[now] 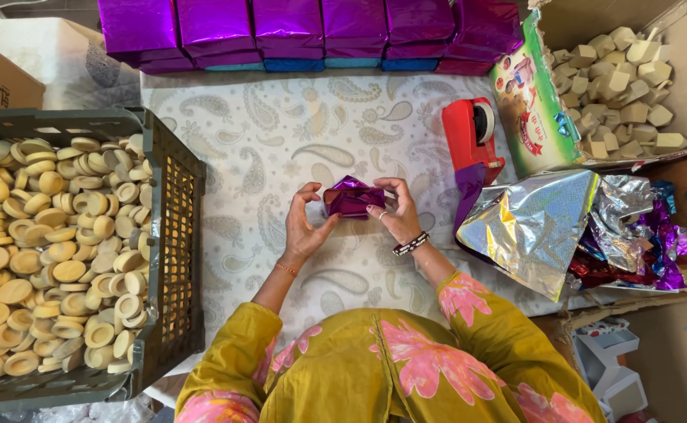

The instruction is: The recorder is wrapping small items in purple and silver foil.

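Note:
A small parcel half-wrapped in shiny purple foil (351, 197) sits between both hands over the paisley-patterned cloth (280, 141). My left hand (306, 227) cups its left side with fingers curled around the edge. My right hand (394, 207), with a ring and a beaded bracelet, presses the foil down on the right side. The foil's top corner stands up in a point.
A dark plastic crate (172, 235) full of round tan discs stands at the left. Purple foil-wrapped boxes (312, 31) line the far edge. A red tape dispenser (473, 137), loose foil sheets (547, 219) and a cardboard box of pale blocks (618, 86) lie at the right.

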